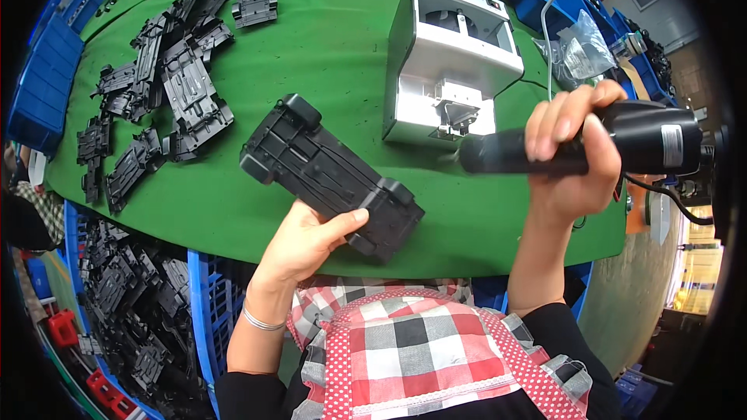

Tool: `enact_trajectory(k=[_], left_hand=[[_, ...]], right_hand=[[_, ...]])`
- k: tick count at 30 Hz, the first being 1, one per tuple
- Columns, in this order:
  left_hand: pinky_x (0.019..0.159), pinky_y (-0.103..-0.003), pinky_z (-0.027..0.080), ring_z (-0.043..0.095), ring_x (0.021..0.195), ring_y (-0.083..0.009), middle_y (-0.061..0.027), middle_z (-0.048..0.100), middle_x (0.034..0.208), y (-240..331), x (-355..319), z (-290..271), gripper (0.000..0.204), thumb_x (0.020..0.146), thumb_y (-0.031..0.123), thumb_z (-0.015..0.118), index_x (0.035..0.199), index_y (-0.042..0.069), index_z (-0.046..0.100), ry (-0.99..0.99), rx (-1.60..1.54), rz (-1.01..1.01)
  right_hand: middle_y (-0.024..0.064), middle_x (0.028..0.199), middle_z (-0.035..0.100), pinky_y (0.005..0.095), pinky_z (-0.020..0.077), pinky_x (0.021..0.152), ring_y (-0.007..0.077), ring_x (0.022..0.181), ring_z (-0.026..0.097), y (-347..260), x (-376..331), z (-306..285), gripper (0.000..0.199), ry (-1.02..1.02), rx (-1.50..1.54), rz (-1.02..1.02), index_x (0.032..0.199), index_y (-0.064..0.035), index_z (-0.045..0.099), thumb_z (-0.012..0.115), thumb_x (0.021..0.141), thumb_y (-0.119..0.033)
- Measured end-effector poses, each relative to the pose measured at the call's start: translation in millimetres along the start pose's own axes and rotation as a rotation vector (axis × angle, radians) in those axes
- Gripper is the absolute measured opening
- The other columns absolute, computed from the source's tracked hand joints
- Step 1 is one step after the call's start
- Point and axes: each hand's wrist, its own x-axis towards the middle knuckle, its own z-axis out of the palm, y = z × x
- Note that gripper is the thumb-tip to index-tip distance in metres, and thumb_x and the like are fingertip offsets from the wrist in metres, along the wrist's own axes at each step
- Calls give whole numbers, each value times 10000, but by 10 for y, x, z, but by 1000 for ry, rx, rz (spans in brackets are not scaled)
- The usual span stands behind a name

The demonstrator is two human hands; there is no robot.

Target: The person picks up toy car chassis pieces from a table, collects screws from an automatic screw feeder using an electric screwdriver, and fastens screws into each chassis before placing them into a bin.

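Observation:
My left hand (311, 237) grips a black plastic toy car chassis (331, 171) by its near end, thumb on top. The chassis is tilted above the green tabletop, with dark wheels at its corners. My right hand (576, 144) is wrapped round a black electric screwdriver (498, 152), held level with its tip pointing left. That tip is beside the lower front of a white and silver screw feeder (459, 62); motion blurs it, and I cannot tell whether it touches the feeder.
Several black chassis parts (191, 85) lie across the left of the green cloth (334, 54). A blue crate (204, 303) of similar parts stands below the table's left edge. Another blue bin (47, 93) sits far left. A cable (551, 23) hangs right of the feeder, near a clear plastic bag (580, 50).

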Motion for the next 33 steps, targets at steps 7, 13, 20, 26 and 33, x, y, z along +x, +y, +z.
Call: enact_trajectory(k=[7,13,20,26,33], left_hand=[[569,-224,490,602,705,-110,-72,636,876,37,87,63,192,817,45,610,990,-33,586,53,-81,49],[591,-254,530,630,733,-147,-102,638,901,-22,169,37,178,823,20,589,987,-49,580,58,-125,41],[584,-256,535,628,722,-139,-105,641,896,-74,240,63,171,825,24,594,977,-53,579,22,-104,50],[593,-243,534,624,719,-127,-92,637,883,-56,236,129,151,825,20,594,960,-45,579,38,-85,43],[619,-234,518,606,749,-102,-67,636,898,-78,146,185,151,831,39,596,965,-31,599,22,-64,0]], right_hand=[[84,654,549,282,477,516,167,541,572,230,179,44,158,132,-408,-134,894,32,467,550,765,67],[110,652,519,314,465,498,187,492,525,137,62,53,174,138,-90,122,911,0,421,524,772,20],[121,626,507,314,480,476,200,488,532,207,-243,324,256,70,119,230,947,-13,359,528,764,47],[93,605,472,303,448,421,171,425,457,293,-327,384,254,-12,-115,223,917,-58,337,511,746,14],[95,589,492,302,449,414,185,430,488,235,-299,310,310,-284,-235,255,923,-55,337,567,730,24]])
